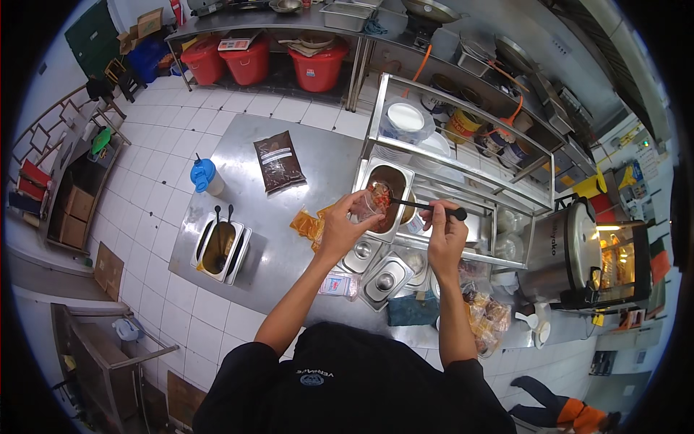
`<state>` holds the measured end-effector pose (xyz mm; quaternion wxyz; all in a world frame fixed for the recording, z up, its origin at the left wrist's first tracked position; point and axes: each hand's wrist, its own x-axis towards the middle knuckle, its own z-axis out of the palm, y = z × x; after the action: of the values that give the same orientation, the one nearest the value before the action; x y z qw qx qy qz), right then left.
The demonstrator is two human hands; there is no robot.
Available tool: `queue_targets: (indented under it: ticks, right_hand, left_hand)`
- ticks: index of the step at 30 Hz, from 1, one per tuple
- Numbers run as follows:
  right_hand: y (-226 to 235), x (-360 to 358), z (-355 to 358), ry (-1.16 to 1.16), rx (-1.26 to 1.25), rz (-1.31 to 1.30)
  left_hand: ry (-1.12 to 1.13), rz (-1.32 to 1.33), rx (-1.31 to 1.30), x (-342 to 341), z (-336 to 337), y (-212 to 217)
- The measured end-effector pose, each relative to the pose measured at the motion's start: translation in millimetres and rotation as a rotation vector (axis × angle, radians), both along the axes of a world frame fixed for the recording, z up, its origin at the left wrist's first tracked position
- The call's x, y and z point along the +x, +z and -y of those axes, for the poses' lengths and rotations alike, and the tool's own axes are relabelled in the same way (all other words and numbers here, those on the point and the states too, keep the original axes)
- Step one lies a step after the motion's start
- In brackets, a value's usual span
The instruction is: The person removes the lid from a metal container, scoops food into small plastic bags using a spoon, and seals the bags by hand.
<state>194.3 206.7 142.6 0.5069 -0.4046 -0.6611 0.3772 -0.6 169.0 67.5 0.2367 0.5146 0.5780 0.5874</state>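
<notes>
My left hand [341, 228] grips a small clear plastic cup [366, 210] over a deep steel food pan [374, 160]. My right hand [446, 239] is closed round the black handle of a ladle [419, 206], which slants down to the left into the pan. At the ladle's end, beside the cup's mouth, shows a chunky red mixture [381, 192]. Whether it lies in the ladle or in the cup I cannot tell. Just below the pan are steel lids with round knobs, one of them a larger lid [384, 281]. An orange-yellow packet [307, 226] lies beside my left wrist.
On the steel table [238, 148] are a dark brown packet [279, 162], a blue-lidded bottle [207, 177] and a pan with black ladles [219, 247]. A metal rack [463, 134] with white tubs stands far right, a large cooker [553, 249] right. An orange-clothed person [578, 414] is at lower right.
</notes>
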Motion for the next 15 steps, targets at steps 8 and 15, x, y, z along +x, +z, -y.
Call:
queue_targets:
  ticks: [8,15]
  right_hand:
    - [27.5,-6.4,-13.0,-0.008,0.151,0.268]
    - [51.9,-17.4,-33.0,0.133,0.235,0.422]
  left_hand:
    - [-0.006,-0.103,0.009,1.1,2.2,5.9]
    - [-0.057,-0.131,0.064,3.8,0.2,7.1]
